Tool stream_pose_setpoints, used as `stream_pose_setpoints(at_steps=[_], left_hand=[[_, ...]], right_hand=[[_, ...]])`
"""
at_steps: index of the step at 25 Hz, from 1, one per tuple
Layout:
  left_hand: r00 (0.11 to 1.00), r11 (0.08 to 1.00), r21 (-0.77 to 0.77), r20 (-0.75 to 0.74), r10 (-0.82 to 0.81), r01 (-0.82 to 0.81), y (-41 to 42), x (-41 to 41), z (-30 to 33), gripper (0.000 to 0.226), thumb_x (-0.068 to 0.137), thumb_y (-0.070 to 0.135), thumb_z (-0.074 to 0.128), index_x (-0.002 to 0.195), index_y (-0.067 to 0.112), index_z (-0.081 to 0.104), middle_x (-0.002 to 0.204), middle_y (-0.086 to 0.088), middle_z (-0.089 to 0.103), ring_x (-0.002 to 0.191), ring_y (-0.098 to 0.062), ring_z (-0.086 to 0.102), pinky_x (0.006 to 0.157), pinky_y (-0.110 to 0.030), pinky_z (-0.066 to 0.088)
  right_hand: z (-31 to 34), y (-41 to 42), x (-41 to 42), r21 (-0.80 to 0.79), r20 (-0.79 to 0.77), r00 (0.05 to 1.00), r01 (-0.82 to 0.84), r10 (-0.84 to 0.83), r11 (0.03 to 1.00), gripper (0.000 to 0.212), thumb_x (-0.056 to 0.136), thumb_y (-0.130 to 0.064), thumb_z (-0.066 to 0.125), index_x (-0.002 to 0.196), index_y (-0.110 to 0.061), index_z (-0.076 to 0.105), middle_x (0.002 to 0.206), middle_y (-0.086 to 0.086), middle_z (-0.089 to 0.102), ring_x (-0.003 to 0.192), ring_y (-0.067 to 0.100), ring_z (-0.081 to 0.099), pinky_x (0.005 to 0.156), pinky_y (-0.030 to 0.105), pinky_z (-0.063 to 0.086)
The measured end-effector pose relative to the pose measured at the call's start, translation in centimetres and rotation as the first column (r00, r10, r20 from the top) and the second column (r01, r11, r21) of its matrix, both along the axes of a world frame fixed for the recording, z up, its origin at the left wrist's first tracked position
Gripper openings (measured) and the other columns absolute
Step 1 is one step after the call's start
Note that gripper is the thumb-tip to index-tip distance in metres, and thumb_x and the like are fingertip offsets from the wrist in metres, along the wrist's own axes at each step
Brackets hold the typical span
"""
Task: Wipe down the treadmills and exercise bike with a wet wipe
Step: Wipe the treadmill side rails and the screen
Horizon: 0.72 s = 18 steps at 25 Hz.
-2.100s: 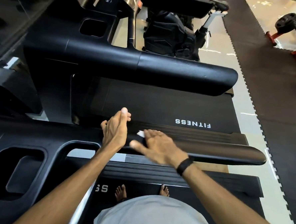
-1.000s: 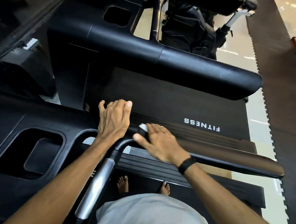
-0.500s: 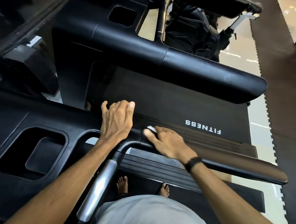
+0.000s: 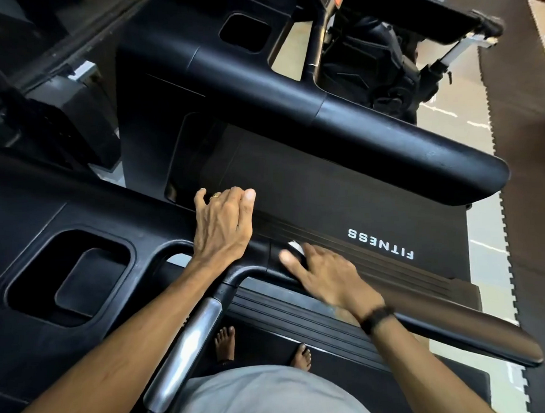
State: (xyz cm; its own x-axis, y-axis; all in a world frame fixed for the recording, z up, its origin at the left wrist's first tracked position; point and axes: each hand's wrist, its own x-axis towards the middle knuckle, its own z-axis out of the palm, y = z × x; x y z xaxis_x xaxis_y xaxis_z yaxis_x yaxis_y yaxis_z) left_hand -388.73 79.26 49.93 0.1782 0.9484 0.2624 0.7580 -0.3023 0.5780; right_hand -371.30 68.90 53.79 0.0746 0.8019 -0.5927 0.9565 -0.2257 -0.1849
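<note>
I brace my left hand (image 4: 223, 228), fingers flat together, on the treadmill console (image 4: 83, 218) while my right hand (image 4: 325, 275) presses the wet wipe (image 4: 296, 246) flat-fingered along the handrail (image 4: 457, 332).

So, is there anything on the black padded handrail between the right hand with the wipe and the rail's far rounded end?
Nothing visible. The right hand presses the white wet wipe onto the black padded handrail, whose surface looks bare toward its rounded end. The left hand rests on the other side.

left hand (image 4: 223, 228) on handrail (image 4: 457, 332), left of right hand (image 4: 324, 273) | wet wipe (image 4: 296, 246) under right fingers (image 4: 288, 258)
</note>
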Motion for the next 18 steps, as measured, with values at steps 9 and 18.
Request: stream_pose_setpoints(at_steps=[9, 18], left_hand=[[0.989, 0.991, -0.076, 0.089, 0.114, -0.107, 0.3, -0.5, -0.3, 0.071, 0.101, 0.052, 0.006, 0.089, 0.012, 0.063, 0.082, -0.001, 0.070, 0.084, -0.021, 0.065, 0.108, -0.050, 0.031], [0.992, 0.992, -0.068, 0.073, 0.107, -0.102, 0.4, -0.3, 0.0, 0.068, 0.101, 0.050, 0.007, 0.086, 0.012, 0.061, 0.079, -0.001, 0.070, 0.082, -0.022, 0.065, 0.106, -0.047, 0.032]], right_hand=[[1.3, -2.8, -0.9, 0.165, -0.069, 0.962, -0.251, 0.265, 0.954, 0.114, 0.075, -0.087, -0.016, 0.162, -0.017, 0.004, 0.169, 0.001, 0.005, 0.155, 0.011, 0.000, 0.122, 0.022, -0.007], [-0.9, 7.8, -2.9, -0.232, -0.308, 0.944, 0.042, -0.114, 0.972, 0.099, 0.084, -0.086, 0.001, 0.157, -0.025, 0.030, 0.163, 0.007, 0.030, 0.149, 0.028, 0.028, 0.121, 0.046, 0.019]])
